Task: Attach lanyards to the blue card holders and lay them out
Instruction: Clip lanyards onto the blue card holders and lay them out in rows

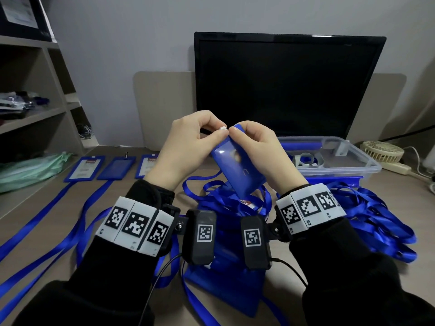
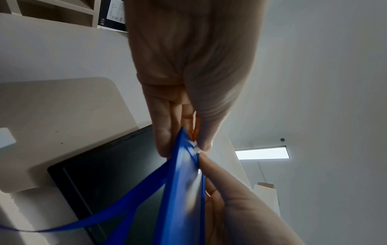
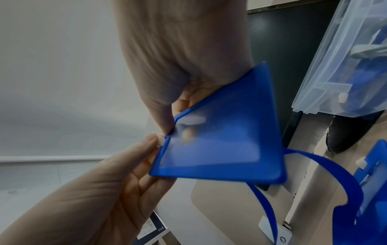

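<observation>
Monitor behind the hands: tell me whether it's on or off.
Off, as far as the views show: the monitor has a uniformly black screen with no image or glow in the head view.

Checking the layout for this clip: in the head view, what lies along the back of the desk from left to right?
Green bag → three laid-out card holders → held card holder → clear plastic bin → small fan.

white clip [image 1: 222, 129] mostly hidden between fingertips; whether it's latched to card holder [image 1: 237, 165] can't be told. print on laid-out cards [image 1: 85, 166] too small to read.
</observation>
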`<state>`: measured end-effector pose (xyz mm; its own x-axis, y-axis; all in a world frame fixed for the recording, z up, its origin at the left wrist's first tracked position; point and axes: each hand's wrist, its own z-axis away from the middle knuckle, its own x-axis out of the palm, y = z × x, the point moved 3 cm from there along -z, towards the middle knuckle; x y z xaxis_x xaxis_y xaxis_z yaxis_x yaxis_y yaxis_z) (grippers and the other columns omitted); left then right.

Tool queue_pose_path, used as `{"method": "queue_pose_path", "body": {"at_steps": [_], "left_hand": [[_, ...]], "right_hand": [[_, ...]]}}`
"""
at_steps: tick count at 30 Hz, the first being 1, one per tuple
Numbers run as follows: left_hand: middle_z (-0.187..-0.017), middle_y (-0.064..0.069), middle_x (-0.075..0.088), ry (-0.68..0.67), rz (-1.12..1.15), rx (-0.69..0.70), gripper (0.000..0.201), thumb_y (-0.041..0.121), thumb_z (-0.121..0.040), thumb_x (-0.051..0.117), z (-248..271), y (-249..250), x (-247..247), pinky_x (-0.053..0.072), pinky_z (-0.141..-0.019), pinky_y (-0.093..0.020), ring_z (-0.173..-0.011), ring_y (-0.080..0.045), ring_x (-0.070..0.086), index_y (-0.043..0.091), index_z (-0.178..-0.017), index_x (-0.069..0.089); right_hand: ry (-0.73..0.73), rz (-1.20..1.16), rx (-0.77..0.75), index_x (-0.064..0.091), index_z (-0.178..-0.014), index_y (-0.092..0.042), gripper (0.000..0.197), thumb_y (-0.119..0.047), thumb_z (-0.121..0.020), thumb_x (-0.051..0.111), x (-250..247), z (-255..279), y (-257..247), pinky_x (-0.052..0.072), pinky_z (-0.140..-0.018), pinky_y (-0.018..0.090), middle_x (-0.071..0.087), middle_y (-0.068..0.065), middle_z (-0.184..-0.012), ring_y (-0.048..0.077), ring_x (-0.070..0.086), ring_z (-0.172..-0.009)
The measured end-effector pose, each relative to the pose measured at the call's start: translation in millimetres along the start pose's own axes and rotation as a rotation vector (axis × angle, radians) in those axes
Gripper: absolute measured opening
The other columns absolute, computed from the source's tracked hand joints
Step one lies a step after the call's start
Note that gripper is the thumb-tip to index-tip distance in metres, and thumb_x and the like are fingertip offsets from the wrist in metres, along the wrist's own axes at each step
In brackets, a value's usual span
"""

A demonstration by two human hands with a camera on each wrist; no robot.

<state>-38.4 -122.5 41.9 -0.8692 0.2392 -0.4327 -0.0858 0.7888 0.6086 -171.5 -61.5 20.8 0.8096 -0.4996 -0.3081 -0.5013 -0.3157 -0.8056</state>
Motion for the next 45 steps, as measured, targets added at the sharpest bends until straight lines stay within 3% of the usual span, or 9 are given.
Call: {"method": "queue_pose_path", "body": {"at_steps": [6,10,17,22,26,31,36,40,45], "left_hand": [[-0.078,0.002,0.067,0.214,0.253,-0.018,0.011,0.018,-0.093,0.059,-5.9,14.2,-32.5,0.050,-0.057,-0.019,-0.068,-0.005,0.064,0.024,-0.083,0.061],[-0.086,-0.002,0.070,0.078,0.342,-0.076,0.008,0.016,-0.097,0.051,-2.2,17.9,-26.7,0.051,-0.047,-0.019,-0.064,-0.009,0.070,0.019,-0.091,0.056],[-0.110,-0.004,0.069,-0.037,0.515,-0.144,0.011,0.018,-0.102,0.039,-0.7,15.5,-5.4,0.059,-0.069,-0.028,-0.090,-0.016,0.072,0.021,-0.096,0.048],[-0.114,0.005,0.061,0.184,0.389,-0.085,0.018,0.014,-0.102,0.035,-7.8,-1.0,-23.5,0.054,-0.078,-0.019,-0.099,-0.006,0.066,0.027,-0.093,0.044],[-0.104,0.004,0.063,0.355,0.326,-0.164,0.021,0.016,-0.103,0.032,-8.5,-29.1,-50.3,0.053,-0.081,-0.025,-0.090,-0.007,0.068,0.030,-0.091,0.043],[-0.080,-0.001,0.058,0.055,0.279,-0.413,0.023,0.001,-0.095,0.037,-4.7,-36.0,-24.7,0.048,-0.069,-0.031,-0.066,-0.015,0.056,0.019,-0.102,0.050],[-0.086,0.007,0.060,-0.470,0.162,-0.269,0.023,0.020,-0.084,0.062,9.3,-5.0,27.5,0.049,-0.068,-0.026,-0.074,-0.008,0.059,0.032,-0.102,0.054],[-0.096,-0.005,0.069,-0.409,0.031,-0.199,0.016,0.031,-0.092,0.057,11.1,-3.7,35.6,0.050,-0.088,-0.037,-0.091,-0.021,0.064,0.017,-0.097,0.063],[-0.101,-0.021,0.056,-0.300,-0.034,-0.116,0.031,0.022,-0.098,0.046,3.4,0.3,20.8,0.038,-0.081,-0.026,-0.095,-0.026,0.052,-0.006,-0.094,0.059]], "right_hand": [[0.039,0.088,0.087,0.056,-0.080,-0.009,0.023,-0.024,-0.097,0.051,-7.2,-1.3,14.9,0.042,-0.057,0.019,0.053,0.004,-0.068,0.010,0.052,-0.060],[0.077,-0.290,0.223,0.056,-0.086,-0.002,0.031,-0.026,-0.101,0.041,-8.2,-2.3,8.4,0.045,-0.066,0.032,0.059,0.017,-0.069,0.023,0.055,-0.066],[-0.159,-0.579,0.341,0.060,-0.108,-0.012,0.041,-0.036,-0.102,0.028,12.4,10.3,-6.9,0.045,-0.052,0.026,0.069,0.004,-0.079,0.020,0.065,-0.056],[-0.070,-0.629,0.457,0.055,-0.083,-0.012,0.037,-0.036,-0.101,0.034,7.0,6.9,3.0,0.043,-0.053,0.025,0.054,0.007,-0.070,0.016,0.052,-0.056],[0.024,-0.522,0.474,0.058,-0.089,-0.010,0.034,-0.037,-0.099,0.040,-12.4,4.7,13.8,0.043,-0.060,0.026,0.055,0.005,-0.071,0.018,0.053,-0.066],[-0.012,-0.629,0.374,0.053,-0.071,-0.014,0.039,-0.035,-0.100,0.036,-16.1,5.3,-3.1,0.039,-0.064,0.030,0.053,-0.002,-0.053,0.019,0.049,-0.063],[-0.066,-0.679,0.285,0.054,-0.070,-0.013,0.040,-0.032,-0.100,0.035,-13.3,9.6,-24.4,0.041,-0.077,0.036,0.054,-0.002,-0.053,0.018,0.052,-0.062],[-0.037,-0.685,0.235,0.056,-0.066,-0.014,0.043,-0.032,-0.100,0.036,-21.6,10.7,-33.9,0.041,-0.076,0.036,0.055,-0.001,-0.053,0.018,0.052,-0.061],[0.130,-0.523,0.247,0.056,-0.081,-0.007,0.037,-0.033,-0.100,0.037,-45.6,12.1,-27.2,0.044,-0.067,0.031,0.058,0.005,-0.065,0.021,0.055,-0.068]]}}
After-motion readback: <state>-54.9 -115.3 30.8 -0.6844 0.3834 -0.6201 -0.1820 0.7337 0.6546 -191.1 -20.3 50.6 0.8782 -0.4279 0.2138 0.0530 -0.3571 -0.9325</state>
